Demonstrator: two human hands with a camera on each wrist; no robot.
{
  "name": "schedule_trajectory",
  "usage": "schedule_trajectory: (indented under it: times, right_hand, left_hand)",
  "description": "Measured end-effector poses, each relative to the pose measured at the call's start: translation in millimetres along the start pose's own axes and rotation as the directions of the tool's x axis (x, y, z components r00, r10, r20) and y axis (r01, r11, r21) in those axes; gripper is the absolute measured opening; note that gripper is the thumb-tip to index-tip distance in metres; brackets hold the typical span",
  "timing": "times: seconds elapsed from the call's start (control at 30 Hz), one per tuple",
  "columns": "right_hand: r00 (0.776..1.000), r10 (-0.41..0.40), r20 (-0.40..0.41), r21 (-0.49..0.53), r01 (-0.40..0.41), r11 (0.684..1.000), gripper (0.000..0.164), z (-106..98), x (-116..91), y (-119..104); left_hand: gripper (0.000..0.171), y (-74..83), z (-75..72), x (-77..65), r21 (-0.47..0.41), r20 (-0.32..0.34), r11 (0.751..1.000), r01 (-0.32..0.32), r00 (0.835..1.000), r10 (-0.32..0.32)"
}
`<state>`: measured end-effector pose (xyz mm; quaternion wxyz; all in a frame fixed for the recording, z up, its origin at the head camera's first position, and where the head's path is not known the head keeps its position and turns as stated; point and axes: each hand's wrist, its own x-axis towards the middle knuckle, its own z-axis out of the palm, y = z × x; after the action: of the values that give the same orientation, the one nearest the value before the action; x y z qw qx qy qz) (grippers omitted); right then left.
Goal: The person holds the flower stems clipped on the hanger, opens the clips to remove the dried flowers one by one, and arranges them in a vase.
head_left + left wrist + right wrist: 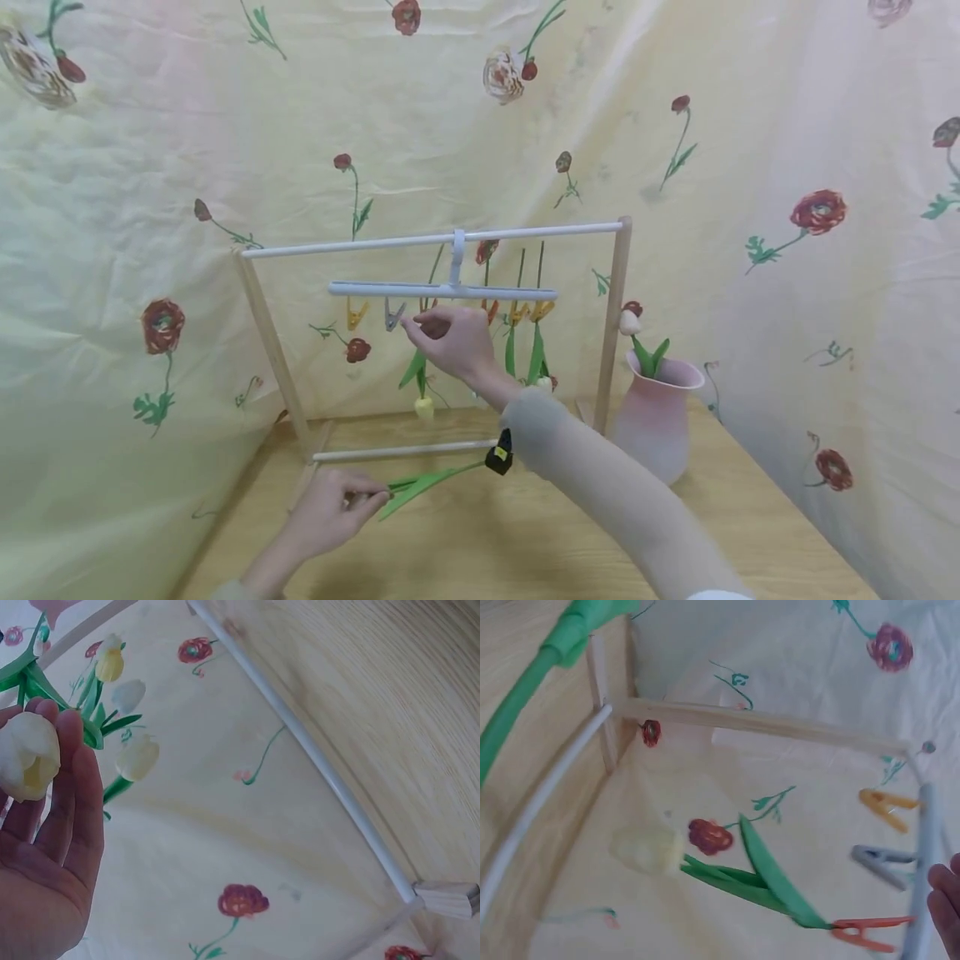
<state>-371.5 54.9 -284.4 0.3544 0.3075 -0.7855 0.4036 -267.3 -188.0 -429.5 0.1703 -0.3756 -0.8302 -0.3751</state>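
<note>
My left hand pinches an artificial tulip by its green leaves, low in front of the rack; its pale yellow-white head lies against the fingers in the left wrist view. Up at the hanger, my right hand is raised with bent fingers and nothing visible in them. The thumb and index tips are close beside a grey clip; contact cannot be made out. To its left hangs a yellow clip. An orange clip grips a hanging pale tulip.
The white hanger hooks over the top rail of a wooden-sided rack. Yellow clips hold more tulips upside down at the right. A pink-and-white vase with a white tulip stands right of the rack on the wooden table.
</note>
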Motion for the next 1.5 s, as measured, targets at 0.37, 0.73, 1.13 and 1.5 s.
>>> schedule_trajectory:
  times: [0.37, 0.73, 1.13, 1.5]
  right_hand:
    - [0.762, -0.360, 0.539, -0.111, 0.487, 0.866, 0.013, -53, -38, -21]
    - [0.571, -0.238, 0.786, -0.260, 0.654, 0.711, 0.016, -80, -108, -17]
    - [0.565, -0.261, 0.783, -0.202, 0.627, 0.752, 0.004, -75, -128, -12]
    - [0.579, -0.230, 0.782, -0.237, 0.617, 0.750, 0.005, -70, -131, -11]
  left_hand:
    - [0.009, 8.9, 8.8, 12.3, -0.013, 0.041, 0.997, -0.071, 0.997, 0.072]
    - [0.010, 12.5, 12.7, 20.4, -0.018, 0.084, 0.997, -0.072, 0.994, 0.074]
    - [0.009, 19.7, 21.9, 25.4, -0.041, 0.087, 0.996, -0.082, 0.993, 0.085]
    - [0.008, 19.0, 23.8, 28.1, -0.037, 0.102, 0.998, -0.045, 0.994, 0.049]
